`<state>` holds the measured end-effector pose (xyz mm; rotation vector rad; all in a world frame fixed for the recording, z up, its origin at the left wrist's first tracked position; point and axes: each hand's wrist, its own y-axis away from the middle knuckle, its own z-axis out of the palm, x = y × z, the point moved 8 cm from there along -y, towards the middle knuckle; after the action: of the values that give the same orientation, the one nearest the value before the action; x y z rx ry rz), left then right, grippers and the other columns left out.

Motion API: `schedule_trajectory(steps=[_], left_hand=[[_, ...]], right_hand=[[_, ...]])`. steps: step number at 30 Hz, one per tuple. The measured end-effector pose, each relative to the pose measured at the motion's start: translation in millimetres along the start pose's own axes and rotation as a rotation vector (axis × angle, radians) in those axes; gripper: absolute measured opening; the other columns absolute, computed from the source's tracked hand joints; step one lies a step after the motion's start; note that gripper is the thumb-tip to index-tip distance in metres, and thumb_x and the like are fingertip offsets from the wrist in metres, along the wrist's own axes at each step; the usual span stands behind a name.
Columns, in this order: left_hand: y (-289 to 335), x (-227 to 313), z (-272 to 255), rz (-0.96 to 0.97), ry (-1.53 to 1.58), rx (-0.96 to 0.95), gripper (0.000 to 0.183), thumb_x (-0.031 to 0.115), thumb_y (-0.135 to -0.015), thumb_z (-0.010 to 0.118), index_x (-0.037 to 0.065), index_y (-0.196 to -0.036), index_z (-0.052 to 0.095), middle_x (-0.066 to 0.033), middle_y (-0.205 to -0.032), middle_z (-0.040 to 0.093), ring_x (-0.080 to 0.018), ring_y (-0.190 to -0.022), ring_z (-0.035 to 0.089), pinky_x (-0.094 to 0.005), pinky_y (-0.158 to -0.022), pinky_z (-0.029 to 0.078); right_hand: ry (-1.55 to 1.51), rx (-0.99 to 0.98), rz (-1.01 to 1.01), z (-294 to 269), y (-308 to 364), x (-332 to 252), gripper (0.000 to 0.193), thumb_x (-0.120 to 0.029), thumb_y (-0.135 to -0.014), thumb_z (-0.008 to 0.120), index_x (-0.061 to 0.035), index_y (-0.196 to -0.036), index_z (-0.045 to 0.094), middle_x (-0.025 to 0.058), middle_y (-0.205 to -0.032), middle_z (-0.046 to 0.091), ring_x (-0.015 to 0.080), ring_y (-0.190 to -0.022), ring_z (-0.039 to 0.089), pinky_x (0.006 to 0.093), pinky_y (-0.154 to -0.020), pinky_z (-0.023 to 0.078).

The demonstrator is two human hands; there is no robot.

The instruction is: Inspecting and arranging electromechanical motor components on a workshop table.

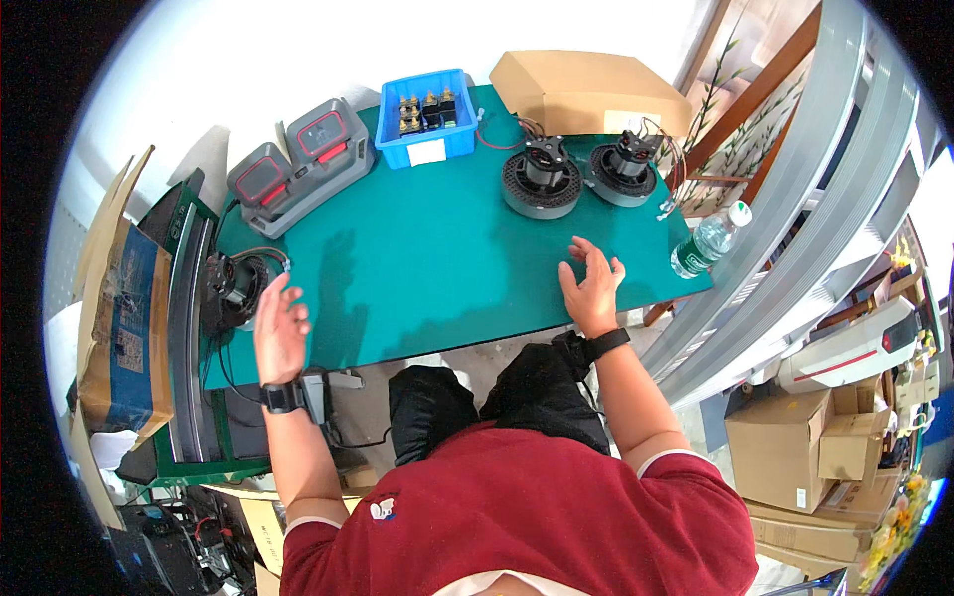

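My left hand (281, 333) is raised at the left end of the green table (427, 268), fingers loosely apart and holding nothing. Just beside it sits a black motor unit with a round base and wires (231, 286); whether they touch I cannot tell. Over the table's front edge, toward the right, my right hand (592, 286) is also open and empty, its fingers spread. Beyond that hand stand two similar units, a black motor on a grey wheel-like base (542, 189) and another (623, 174) to its right, both with loose wires.
At the back are a grey double charger with batteries (303, 164), a blue bin (427, 149) of brass-topped black parts, and a cardboard box (586, 84). A water bottle (708, 241) stands by the right edge, next to grey metal rails (805, 189). An open carton (124, 318) is at left.
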<state>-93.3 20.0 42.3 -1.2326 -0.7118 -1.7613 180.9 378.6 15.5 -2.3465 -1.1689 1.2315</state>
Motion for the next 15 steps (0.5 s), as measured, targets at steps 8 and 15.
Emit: schedule_trajectory(steps=[8,15], left_hand=[[-46,-91,178,-0.465,0.204,-0.4,0.032,0.023,-0.087,0.055,0.006,-0.112,0.05,-0.0107,-0.105,0.056,-0.0242,-0.093,0.056,-0.0354,-0.074,0.048],[-83,-176,260,-0.586,-0.058,-0.321,0.032,0.022,-0.085,0.058,0.003,-0.108,0.048,-0.0196,-0.11,0.053,-0.0299,-0.095,0.058,-0.0388,-0.075,0.05]], right_hand=[[-0.294,-0.045,0.1,-1,-4,13,0.037,-0.012,-0.078,0.06,-0.0049,-0.113,0.051,0.0079,-0.093,0.061,0.0179,-0.072,0.057,0.0354,-0.078,0.041],[-0.34,-0.086,0.082,-5,-3,-3,0.029,-0.011,-0.078,0.059,-0.0009,-0.106,0.055,0.0098,-0.084,0.062,0.0212,-0.066,0.057,0.0319,-0.062,0.046]])
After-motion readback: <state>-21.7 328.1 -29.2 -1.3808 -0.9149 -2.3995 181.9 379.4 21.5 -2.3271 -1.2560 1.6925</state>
